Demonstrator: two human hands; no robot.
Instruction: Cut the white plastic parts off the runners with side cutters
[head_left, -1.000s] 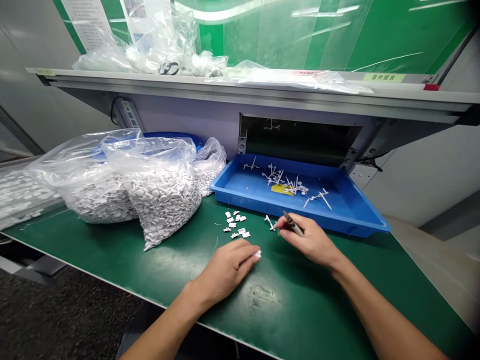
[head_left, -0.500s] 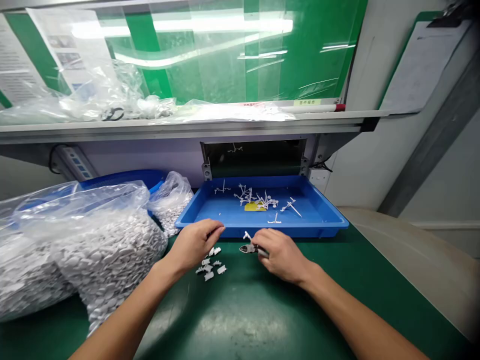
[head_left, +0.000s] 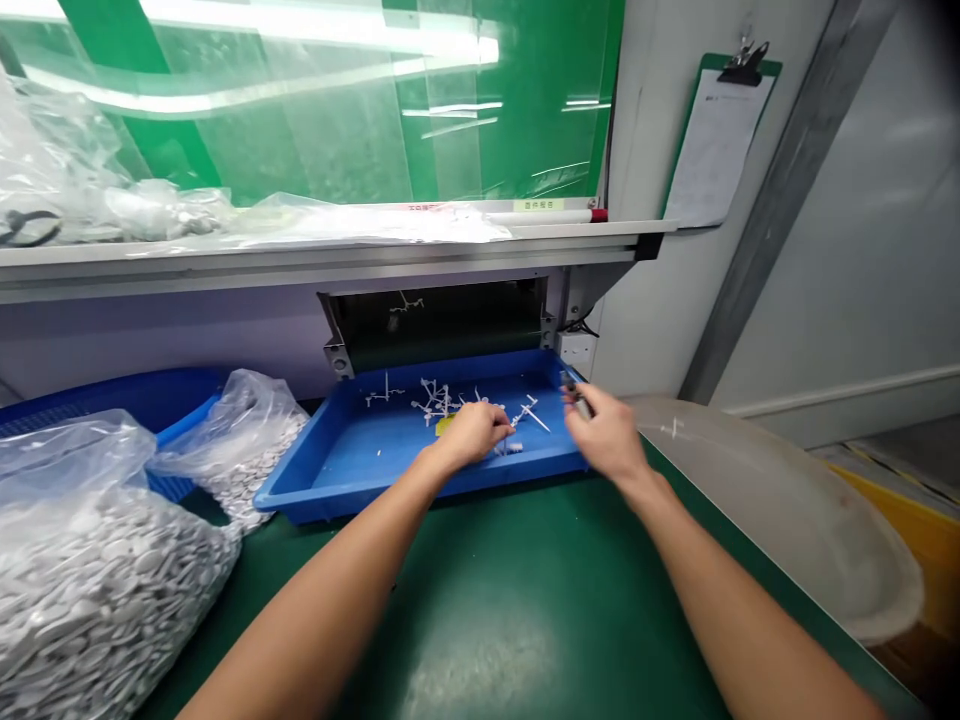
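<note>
My left hand (head_left: 476,432) reaches over the front of the blue tray (head_left: 352,490), its fingertips pinched at a white plastic sprue (head_left: 510,448). The fingers hide part of that sprue. More thin, branched white sprues (head_left: 433,400) lie in the tray to the left, and another sprue (head_left: 531,412) lies to the right of my fingers. Closed around a pair of nippers (head_left: 576,395), my right hand (head_left: 609,432) is by the tray's right rim, with the tool's jaws pointing up and away.
Clear bags of white plastic parts (head_left: 112,570) stand left, by a blue basket (head_left: 172,400). A large pale basin (head_left: 795,520) sits beyond the table's right edge, with a small white piece (head_left: 673,428) seen against it. An opening (head_left: 450,325) lies behind the tray, beneath a shelf (head_left: 315,262).
The view has turned right. My left hand has moved from the tabletop into the tray. My right hand has moved right with the nippers; the white piece beside them is gone from the hand.
</note>
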